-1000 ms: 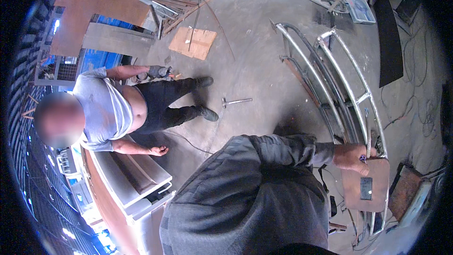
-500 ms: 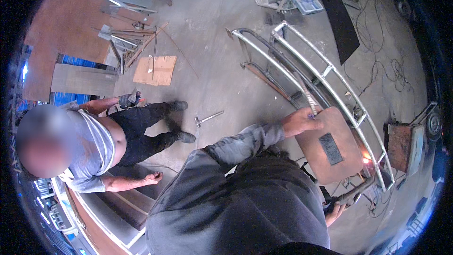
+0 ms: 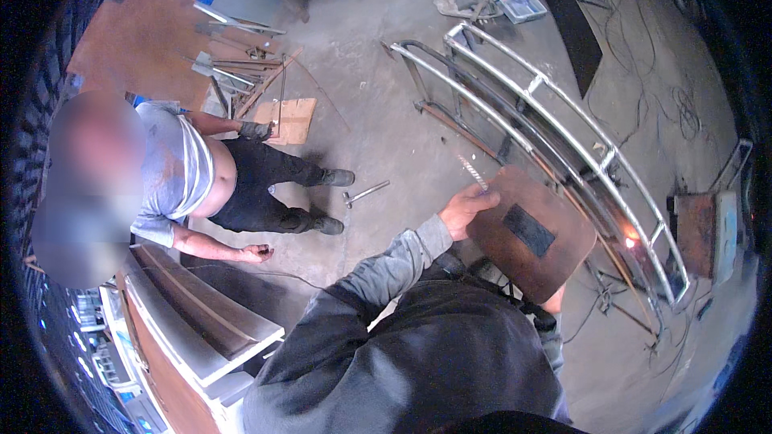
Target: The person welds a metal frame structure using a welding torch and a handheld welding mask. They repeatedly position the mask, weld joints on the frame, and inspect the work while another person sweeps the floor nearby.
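My left hand is closed on the edge of a brown welding hand shield with a dark rectangular window. A thin, pale striped rod sticks up beside its fingers; whether the hand grips it too, I cannot tell. Below the shield's near edge shows a small part of my right hand; its fingers are hidden. To the right of the shield stands a long curved frame of metal tubes, apart from both hands. On its lower right part glows a bright orange spot.
Another person stands at the left, near a hammer on the floor. Cardboard and metal scraps lie beyond. A grey panel structure stands at the lower left, a rusty box at the right. Cables trail over the floor.
The shield has moved left, away from the tube frame, with my left hand on it. My right hand has drawn back behind the shield. The view has shifted too.
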`<state>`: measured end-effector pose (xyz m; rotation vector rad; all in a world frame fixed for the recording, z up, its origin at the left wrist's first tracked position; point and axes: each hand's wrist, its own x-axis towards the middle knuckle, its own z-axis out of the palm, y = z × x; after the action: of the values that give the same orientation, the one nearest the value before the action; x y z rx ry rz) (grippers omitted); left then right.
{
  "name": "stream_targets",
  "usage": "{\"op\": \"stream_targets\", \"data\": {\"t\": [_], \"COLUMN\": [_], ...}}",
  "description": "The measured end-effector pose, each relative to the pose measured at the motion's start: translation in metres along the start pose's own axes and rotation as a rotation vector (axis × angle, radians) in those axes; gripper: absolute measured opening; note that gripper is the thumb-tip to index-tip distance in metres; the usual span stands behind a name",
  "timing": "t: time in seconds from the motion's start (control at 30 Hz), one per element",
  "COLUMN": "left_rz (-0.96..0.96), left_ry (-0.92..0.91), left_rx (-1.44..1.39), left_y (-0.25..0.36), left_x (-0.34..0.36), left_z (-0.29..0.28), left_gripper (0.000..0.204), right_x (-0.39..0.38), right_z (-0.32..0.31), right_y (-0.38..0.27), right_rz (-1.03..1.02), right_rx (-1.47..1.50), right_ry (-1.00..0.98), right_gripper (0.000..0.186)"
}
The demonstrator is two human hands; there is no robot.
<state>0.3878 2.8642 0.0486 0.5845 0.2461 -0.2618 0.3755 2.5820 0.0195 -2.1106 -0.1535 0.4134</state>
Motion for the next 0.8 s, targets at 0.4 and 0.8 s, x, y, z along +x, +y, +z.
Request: {"op": "stream_targets", "data": {"t": [0.4,0.8], "left_rz": [-0.189,-0.562], "left_ry": [-0.046,-0.193], "left_rx": [0.317,0.216], "left_y": [-0.035,-0.082], "left_x": [-0.025,-0.009], "left_z": [0.003,0.024], "left_gripper": [0.056,0.055], "right_x": [-0.038,-0.102], "right_z": [-0.025,-0.013], "right_y": [0.06,0.029], "right_rz": [-0.147,0.059], "right_rx": [0.151,0.491], "right_ry": [0.069,0.245], "right_gripper": [0.044,0.043]}}
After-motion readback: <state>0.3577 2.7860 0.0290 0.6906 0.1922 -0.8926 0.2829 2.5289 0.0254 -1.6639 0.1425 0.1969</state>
